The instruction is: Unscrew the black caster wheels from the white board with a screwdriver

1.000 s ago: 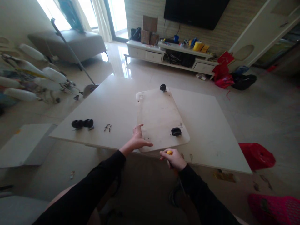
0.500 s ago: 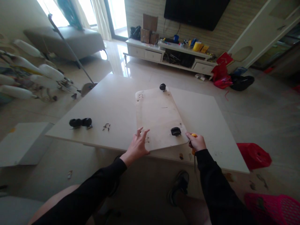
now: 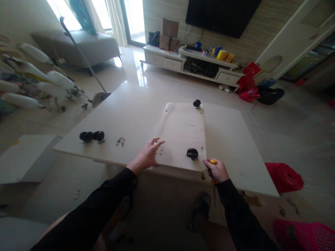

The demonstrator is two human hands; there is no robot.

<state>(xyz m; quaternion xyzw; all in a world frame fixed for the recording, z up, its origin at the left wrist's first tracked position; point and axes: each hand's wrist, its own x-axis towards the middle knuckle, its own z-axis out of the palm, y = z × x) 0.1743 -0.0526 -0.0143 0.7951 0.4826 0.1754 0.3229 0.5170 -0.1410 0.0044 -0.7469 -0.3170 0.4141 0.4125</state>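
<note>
A pale board (image 3: 180,130) lies flat on the white table, its near edge by the table's front edge. One black caster (image 3: 192,153) stands at its near right corner, another caster (image 3: 196,103) at its far right corner. Small holes show at both left corners. My left hand (image 3: 146,155) rests at the near left corner, fingers spread over the board and thumb by its near edge. My right hand (image 3: 217,170) is closed around the orange-yellow handle of a screwdriver (image 3: 214,181), shaft pointing down, with fingertips at the board's near right corner.
On the table's left stand more black casters (image 3: 91,136), beside several small screws (image 3: 120,141). A red plastic roll (image 3: 285,177) lies off the table's right end, above a pink basket (image 3: 303,233). A white box (image 3: 31,157) sits at left.
The board has turned on the table, its far end swinging right. My right hand has moved right with the screwdriver to the near right corner. My left hand stays near the left corner.
</note>
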